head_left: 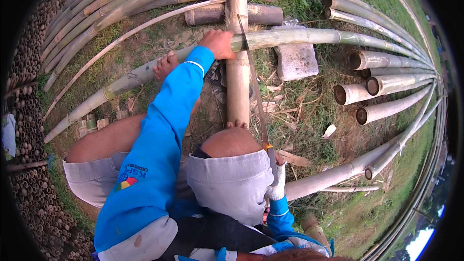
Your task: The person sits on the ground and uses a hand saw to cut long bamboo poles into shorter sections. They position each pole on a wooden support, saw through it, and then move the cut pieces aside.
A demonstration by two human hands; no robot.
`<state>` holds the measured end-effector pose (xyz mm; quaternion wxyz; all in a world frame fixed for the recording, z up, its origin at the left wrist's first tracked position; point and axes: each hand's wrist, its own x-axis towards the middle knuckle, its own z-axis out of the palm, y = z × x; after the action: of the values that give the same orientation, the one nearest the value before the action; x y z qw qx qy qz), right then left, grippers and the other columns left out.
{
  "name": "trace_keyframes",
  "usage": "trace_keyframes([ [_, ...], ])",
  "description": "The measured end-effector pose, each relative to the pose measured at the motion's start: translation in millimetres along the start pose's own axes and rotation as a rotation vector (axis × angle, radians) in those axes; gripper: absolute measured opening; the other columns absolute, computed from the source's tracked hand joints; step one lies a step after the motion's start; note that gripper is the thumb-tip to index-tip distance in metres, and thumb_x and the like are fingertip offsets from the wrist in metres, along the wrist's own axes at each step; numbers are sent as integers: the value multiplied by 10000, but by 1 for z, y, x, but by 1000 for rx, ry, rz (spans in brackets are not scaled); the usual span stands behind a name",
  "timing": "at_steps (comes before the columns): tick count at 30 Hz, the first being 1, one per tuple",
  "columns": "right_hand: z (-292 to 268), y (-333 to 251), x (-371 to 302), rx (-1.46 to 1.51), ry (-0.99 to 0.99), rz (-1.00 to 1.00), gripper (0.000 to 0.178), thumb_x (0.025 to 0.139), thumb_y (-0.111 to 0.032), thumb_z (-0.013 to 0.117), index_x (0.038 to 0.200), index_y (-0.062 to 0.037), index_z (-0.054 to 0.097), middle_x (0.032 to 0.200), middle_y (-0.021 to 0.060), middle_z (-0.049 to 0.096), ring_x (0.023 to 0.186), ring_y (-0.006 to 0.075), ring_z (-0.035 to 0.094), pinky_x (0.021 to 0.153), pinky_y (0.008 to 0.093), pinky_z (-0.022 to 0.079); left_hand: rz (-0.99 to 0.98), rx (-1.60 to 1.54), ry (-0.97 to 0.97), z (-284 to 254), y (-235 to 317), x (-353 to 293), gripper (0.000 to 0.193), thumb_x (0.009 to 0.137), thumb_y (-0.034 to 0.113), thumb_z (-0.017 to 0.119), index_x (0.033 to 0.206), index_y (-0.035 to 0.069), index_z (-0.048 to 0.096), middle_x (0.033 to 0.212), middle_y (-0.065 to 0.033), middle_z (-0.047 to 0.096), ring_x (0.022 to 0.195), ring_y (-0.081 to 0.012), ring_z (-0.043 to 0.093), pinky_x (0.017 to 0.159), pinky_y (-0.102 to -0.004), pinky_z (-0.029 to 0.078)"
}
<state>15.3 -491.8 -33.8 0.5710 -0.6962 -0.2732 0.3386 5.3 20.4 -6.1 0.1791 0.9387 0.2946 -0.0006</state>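
Handsaw (255, 86), one, crosses one bamboo pole (302, 36) lying over a single support log (238, 89); left hand (217, 43) clasps the pole at the log's left edge; right hand (280, 159), partly hidden, grips the saw's handle.

Handsaw (256, 87) across a bamboo pole (278, 37)
Left hand (218, 43) clasps the bamboo pole; below the pole, right hand (279, 159) grips the handsaw.

bright blue sleeves (166, 118) with white bands (195, 65); pale grey shorts (229, 179)
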Motion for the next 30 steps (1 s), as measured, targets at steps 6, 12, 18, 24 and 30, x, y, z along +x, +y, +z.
trace_keyframes([
  [6,77,-31,228,-225,-6,-469,663,858,49,677,1482,3,458,1083,68,614,851,74,570,775,254,522,5,-26,-53,-7,10,4,714,671,413,843,1254,24,705,1113,-291,761,1065,-484,727,1013,-545,564],
  [12,49,3,128,-119,-70,-169,636,893,12,717,1481,-12,476,1084,69,634,817,94,586,748,253,514,-19,-26,-74,-11,4,-5,686,679,412,840,1209,-2,706,1140,-304,755,1093,-479,726,1026,-533,562],
  [18,4,33,-22,268,109,270,638,915,19,698,1515,-55,494,1220,19,641,721,26,556,613,181,463,-27,7,-73,-4,10,-9,681,678,422,840,1202,6,709,1116,-300,760,1067,-481,733,993,-541,579],
  [24,76,-16,223,-188,-16,-412,738,853,80,670,1545,-50,450,1026,21,625,763,106,567,777,247,524,25,1,-20,2,14,5,797,657,415,855,1322,10,688,1108,-310,756,1065,-495,722,988,-555,568],
  [30,62,6,166,69,-113,-52,671,886,2,731,1502,-34,469,943,-11,595,753,96,560,698,282,520,-19,2,-44,-5,4,-6,681,680,416,847,1205,6,706,1145,-306,754,1084,-498,722,1031,-541,556],
])
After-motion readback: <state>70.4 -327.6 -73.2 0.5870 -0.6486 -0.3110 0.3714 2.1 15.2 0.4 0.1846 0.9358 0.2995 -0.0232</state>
